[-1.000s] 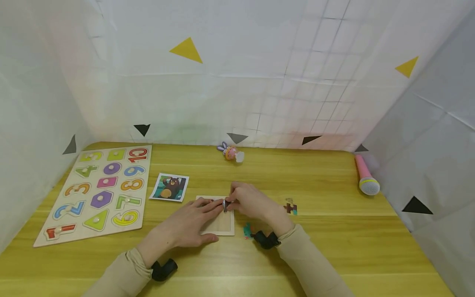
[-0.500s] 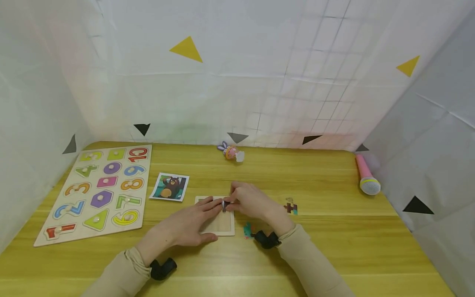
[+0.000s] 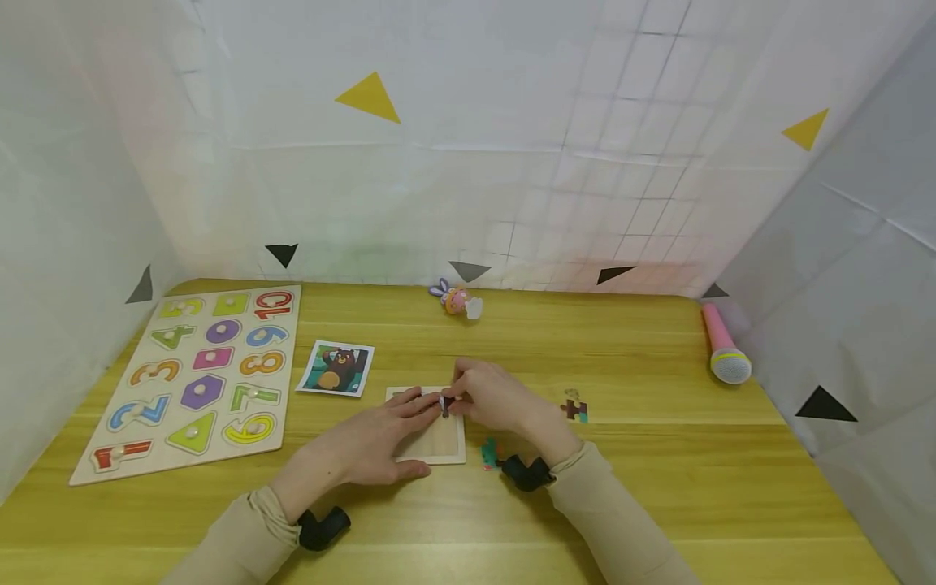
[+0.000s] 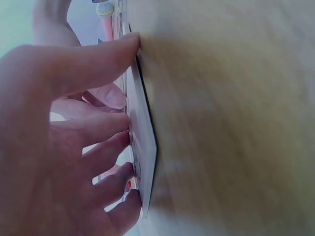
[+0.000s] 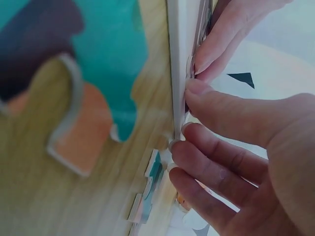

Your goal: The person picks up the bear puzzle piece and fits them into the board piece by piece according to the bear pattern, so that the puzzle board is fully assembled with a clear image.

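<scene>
A shallow, pale wooden puzzle tray (image 3: 457, 447) lies on the table in front of the person. My left hand (image 3: 373, 443) rests over its left side, fingers stretched across the upper part and the thumb at the near edge. At the tray's upper right corner, my right hand (image 3: 493, 394) pinches a small dark jigsaw piece (image 3: 444, 404) between thumb and fingers. The left fingertips are right beside that piece. Pieces under the left hand are mostly hidden. In the right wrist view a teal and orange jigsaw piece (image 5: 110, 54) looms close to the camera.
A teal piece (image 3: 488, 453) lies by the right wrist, and brown pieces (image 3: 575, 406) lie farther right. Behind the tray are a bear picture card (image 3: 336, 369) and a rabbit figure (image 3: 455, 301). A number board (image 3: 197, 382) fills the left; a toy microphone (image 3: 724, 345) lies far right.
</scene>
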